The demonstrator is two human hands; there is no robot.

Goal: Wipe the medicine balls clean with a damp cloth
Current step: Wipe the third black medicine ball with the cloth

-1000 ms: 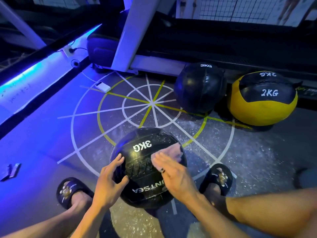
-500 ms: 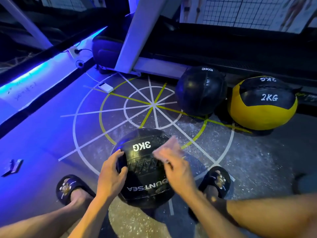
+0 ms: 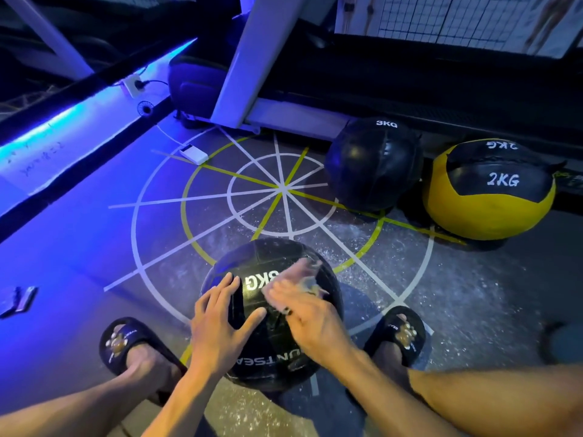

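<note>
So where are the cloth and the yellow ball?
cloth [image 3: 301, 274], head view, on its crumpled middle atop the near ball.
yellow ball [image 3: 492, 212], head view, on its lower yellow panel.

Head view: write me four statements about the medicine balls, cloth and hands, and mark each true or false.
1. The right hand presses the cloth on the nearest black ball. True.
2. The left hand holds the cloth. False: it rests spread on the ball, with straight fingers.
3. The yellow ball reads 2KG. True.
4. The far black ball reads 5KG. False: it reads 3KG.
</note>
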